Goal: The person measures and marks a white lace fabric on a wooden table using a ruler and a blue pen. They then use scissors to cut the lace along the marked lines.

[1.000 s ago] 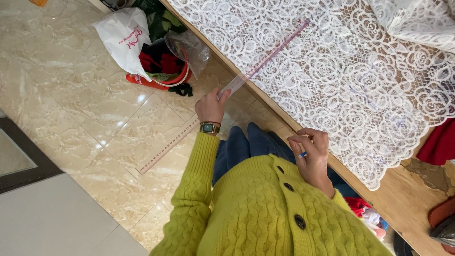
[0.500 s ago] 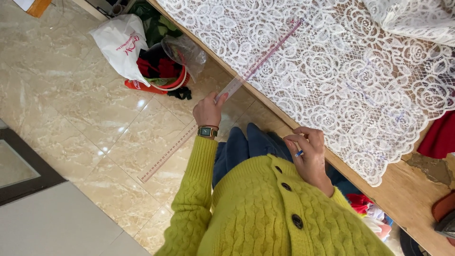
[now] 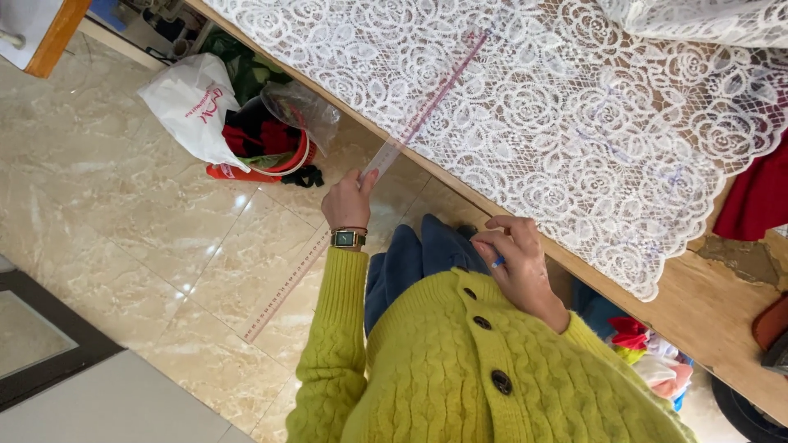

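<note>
Ruler (image 3: 386, 156), long and clear with pink markings, lies slantwise across the white lace (image 3: 574, 107), one end hanging past the bench's near edge (image 3: 460, 184) over the tiled floor (image 3: 123, 238). Left hand (image 3: 349, 201) is closed around it just off that edge, apparently to steady the overhang. Right hand (image 3: 513, 258), curled at the lace's scalloped border on the same edge, pinches a small blue marker (image 3: 497, 262), seemingly kept ready.

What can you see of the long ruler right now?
The ruler is a long, thin, clear plastic strip with pinkish markings along it. It lies slanted: its far part rests flat on the white lace fabric on the wooden table, while its near part sticks out past the table edge over the tiled floor. The left hand grips it there; the right hand is apart from it.
</note>
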